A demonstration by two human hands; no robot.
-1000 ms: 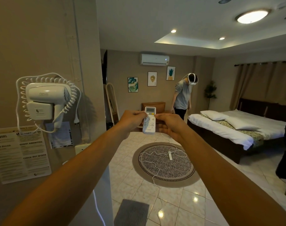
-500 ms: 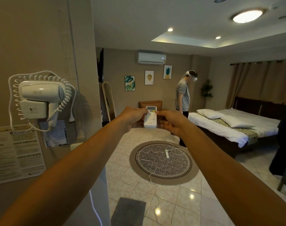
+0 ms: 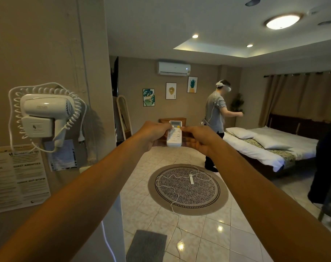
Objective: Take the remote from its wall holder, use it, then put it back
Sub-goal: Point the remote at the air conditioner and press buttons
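Note:
A white remote [image 3: 174, 136] with a small screen and a yellow button is held upright at arm's length, facing me. My left hand [image 3: 155, 135] grips its left side, thumb over the buttons. My right hand [image 3: 200, 138] holds its right side with fingers curled behind it. High on the far wall hangs a white air conditioner [image 3: 174, 68], above the remote. No wall holder for the remote is in view.
A wall corner stands close on my left with a white hair dryer [image 3: 42, 114] and paper notices [image 3: 19, 178]. A round rug [image 3: 187, 190] with a white cable lies ahead. A person with a headset [image 3: 215, 118] stands by the bed [image 3: 270, 146].
Both hands stay on the remote, now a little lower and tilted. The person by the bed has turned and stepped toward the right.

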